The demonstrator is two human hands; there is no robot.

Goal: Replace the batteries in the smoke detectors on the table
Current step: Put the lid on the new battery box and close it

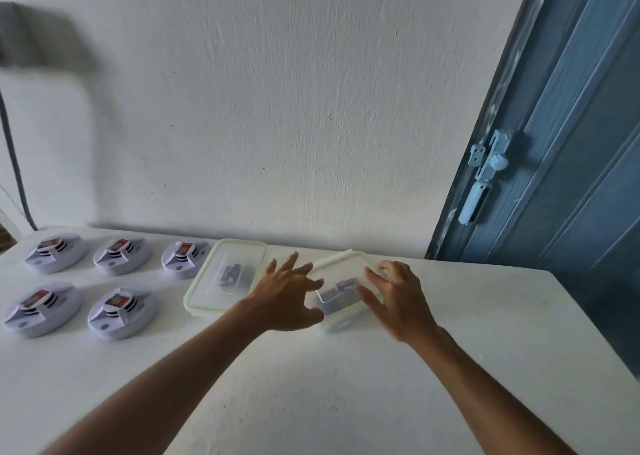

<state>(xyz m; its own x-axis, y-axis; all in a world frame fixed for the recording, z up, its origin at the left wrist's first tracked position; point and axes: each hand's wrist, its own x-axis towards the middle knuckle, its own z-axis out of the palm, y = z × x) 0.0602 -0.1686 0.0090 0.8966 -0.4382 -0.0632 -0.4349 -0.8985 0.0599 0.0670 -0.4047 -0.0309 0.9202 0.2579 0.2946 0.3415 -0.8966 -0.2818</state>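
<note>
Clear lidded box (341, 290): left hand (289, 293) and right hand (398, 297) flank it, fingers spread, lid still on. Five smoke detectors (55, 252) on counter (311, 385), none opened; replacement not begun.

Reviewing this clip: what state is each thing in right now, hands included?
smoke detectors: five, closed, untouched in two rows
left container: lid on, flat, untouched
right container: lid on, between both hands
left hand: fingers spread at its left edge
right hand: fingers spread over its right side
</note>
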